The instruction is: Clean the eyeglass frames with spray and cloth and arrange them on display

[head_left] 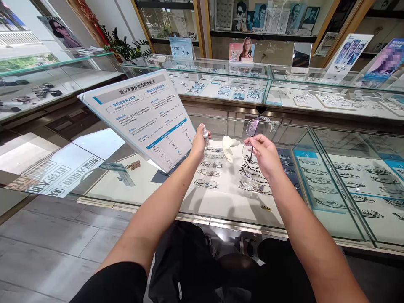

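Observation:
My left hand (199, 142) is closed around a small white spray bottle (205, 135), held upright above the glass counter. Pinched in my right hand (264, 155) is a pair of eyeglasses (252, 127), turned on edge, with one lens raised and a thin dark part hanging below my fingers. A crumpled cream cloth (229, 148) lies on the counter between my hands. Just left of my left hand stands a large printed sign board (142, 115), leaning back. Beneath the glass, rows of eyeglasses (206, 183) show below both hands.
The glass display counter (202, 206) runs across in front of me, with more frames in its right section (318, 181). Farther back, another glass case (221, 71) carries upright advertising cards (241, 52). A green plant (126, 47) stands at the back left.

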The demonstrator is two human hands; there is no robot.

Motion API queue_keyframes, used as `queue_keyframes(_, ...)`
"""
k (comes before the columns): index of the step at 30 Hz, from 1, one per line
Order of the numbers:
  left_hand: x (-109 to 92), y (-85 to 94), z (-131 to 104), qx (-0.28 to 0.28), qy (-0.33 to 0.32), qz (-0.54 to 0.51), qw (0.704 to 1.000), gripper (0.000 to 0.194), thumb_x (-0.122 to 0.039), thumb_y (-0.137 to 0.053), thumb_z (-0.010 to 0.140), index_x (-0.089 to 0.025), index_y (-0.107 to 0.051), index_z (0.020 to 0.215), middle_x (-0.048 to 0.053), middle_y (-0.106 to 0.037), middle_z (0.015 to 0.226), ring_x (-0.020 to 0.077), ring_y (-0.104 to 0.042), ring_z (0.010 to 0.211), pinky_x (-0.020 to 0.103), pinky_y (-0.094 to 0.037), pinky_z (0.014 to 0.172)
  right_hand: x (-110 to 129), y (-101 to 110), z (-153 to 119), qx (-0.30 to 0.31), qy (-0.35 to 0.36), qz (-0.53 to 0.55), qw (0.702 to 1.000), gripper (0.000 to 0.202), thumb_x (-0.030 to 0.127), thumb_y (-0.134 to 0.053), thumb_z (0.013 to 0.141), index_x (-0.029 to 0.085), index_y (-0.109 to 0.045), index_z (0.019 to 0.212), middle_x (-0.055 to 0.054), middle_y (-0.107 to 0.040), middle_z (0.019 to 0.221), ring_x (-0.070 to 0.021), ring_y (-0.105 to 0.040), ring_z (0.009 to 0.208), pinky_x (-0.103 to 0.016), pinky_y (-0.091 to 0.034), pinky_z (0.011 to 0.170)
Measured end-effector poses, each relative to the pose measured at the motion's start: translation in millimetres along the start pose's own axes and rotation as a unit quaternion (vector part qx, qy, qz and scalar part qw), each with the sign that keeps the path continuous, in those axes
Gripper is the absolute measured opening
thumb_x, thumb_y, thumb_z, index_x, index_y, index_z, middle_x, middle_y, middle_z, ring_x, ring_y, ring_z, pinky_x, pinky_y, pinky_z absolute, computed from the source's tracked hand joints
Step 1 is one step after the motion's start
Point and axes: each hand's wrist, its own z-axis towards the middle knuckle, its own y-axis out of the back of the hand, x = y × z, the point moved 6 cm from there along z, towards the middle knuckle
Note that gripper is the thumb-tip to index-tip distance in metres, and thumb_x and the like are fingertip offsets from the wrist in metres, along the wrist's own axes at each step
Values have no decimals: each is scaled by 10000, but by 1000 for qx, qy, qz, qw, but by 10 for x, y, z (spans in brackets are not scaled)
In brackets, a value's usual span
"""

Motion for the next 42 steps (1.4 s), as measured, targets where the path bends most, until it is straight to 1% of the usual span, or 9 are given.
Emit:
queue_keyframes(7,124,34,54,-18,46,-8,999,628,-784,-474,985,-217,-696,831,82,-693,826,185,-570,684,318,-421,654,-18,7,12,2,0,-8,1000,345,542,-879,838,269,-673,880,-23,-791,1026,-214,-691,1015,-368,-535,938)
queue_keyframes(17,-52,49,-51,-33,-59,49,997,654,-774,-408,1045,-216,-715,1194,132,-792,1195,261,-709,1043,363,-534,869,-20,5,13,4,-2,-11,1000,337,537,-879,831,275,-673,880,-18,-798,1022,-216,-693,1035,-371,-528,962)
queue_keyframes(20,-312,68,-228,-71,-190,105,974,661,-779,-424,1049,-230,-657,1334,156,-694,1463,299,-651,1348,428,-510,1125,-18,12,19,4,-3,-7,1000,344,535,-886,827,273,-669,878,-15,-798,1024,-210,-690,1021,-367,-525,963)
queue_keyframes(22,-555,50,-443,-105,-331,153,925,685,-766,-443,1051,-225,-587,1445,179,-567,1617,314,-514,1539,470,-397,1283,-9,19,21,4,0,-2,1000,337,527,-886,833,272,-670,878,-15,-796,1023,-207,-688,1022,-364,-523,970)
queue_keyframes(24,-729,-13,-675,-120,-439,182,872,700,-746,-450,1049,-213,-532,1495,199,-480,1673,334,-432,1601,516,-332,1332,0,25,20,5,2,-5,1000,328,526,-878,844,272,-673,882,-16,-793,1029,-207,-689,1035,-365,-525,980)
queue_keyframes(26,-799,-114,-832,-103,-475,207,849,635,-707,-468,1047,-210,-553,1433,199,-550,1556,346,-501,1515,536,-390,1280,8,29,17,4,2,-12,1000,331,535,-871,848,273,-672,884,-19,-794,1037,-211,-691,1042,-369,-533,982)
queue_keyframes(31,-629,-415,-882,38,-341,294,892,410,-488,-549,1046,-204,-564,1341,148,-629,1238,268,-653,997,436,-540,929,25,23,13,2,3,-19,1000,364,565,-874,835,274,-659,881,-25,-799,1042,-214,-692,1020,-373,-551,965)
queue_keyframes(37,-339,-399,-758,65,-127,394,908,412,-622,-643,1004,-225,-567,1082,127,-669,974,369,-663,976,421,-457,845,15,34,29,-4,-1,-7,1000,379,561,-905,800,273,-666,862,-23,-803,1021,-207,-681,956,-356,-547,889)
queue_keyframes(42,-229,-445,-694,117,-122,374,912,369,-481,-681,1011,-252,-504,783,56,-618,753,275,-587,724,341,-339,728,18,33,18,-8,3,-11,1000,347,527,-898,815,270,-668,858,-19,-801,1009,-206,-685,983,-350,-534,896)
